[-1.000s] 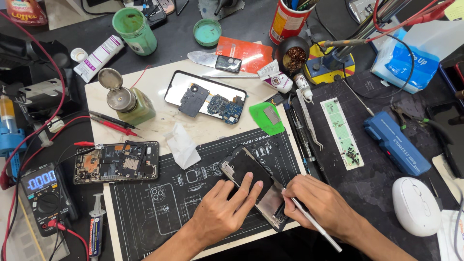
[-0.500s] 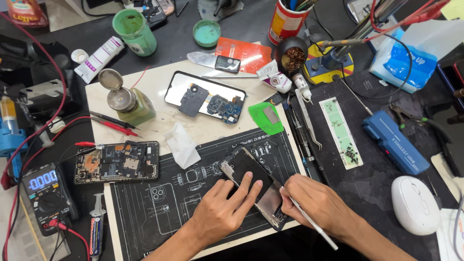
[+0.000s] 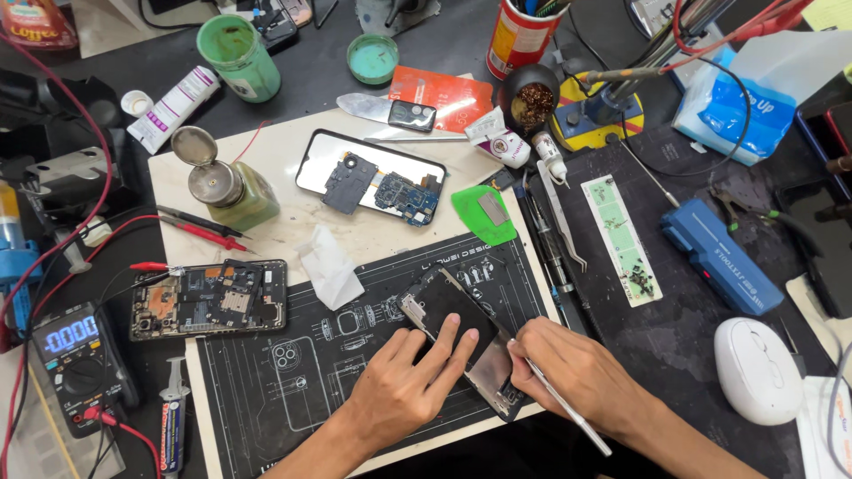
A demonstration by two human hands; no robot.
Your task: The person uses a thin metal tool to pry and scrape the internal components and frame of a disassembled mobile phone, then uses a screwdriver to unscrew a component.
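Hands work at the mat's (image 3: 266,390) near edge: left hand (image 3: 404,386) presses fingers flat on the phone (image 3: 453,333), right hand (image 3: 577,372) grips a metal tool (image 3: 568,410) at its side, circuit boards (image 3: 382,186) lying farther back.

Left hand (image 3: 404,390) on dark phone panel (image 3: 453,310), right hand (image 3: 577,377) gripping metal tool (image 3: 568,410).

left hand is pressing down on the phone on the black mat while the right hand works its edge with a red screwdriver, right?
Not quite: the head view shows the right hand holding a thin silver metal tool, not a red screwdriver. The left hand does press the phone on the black mat.
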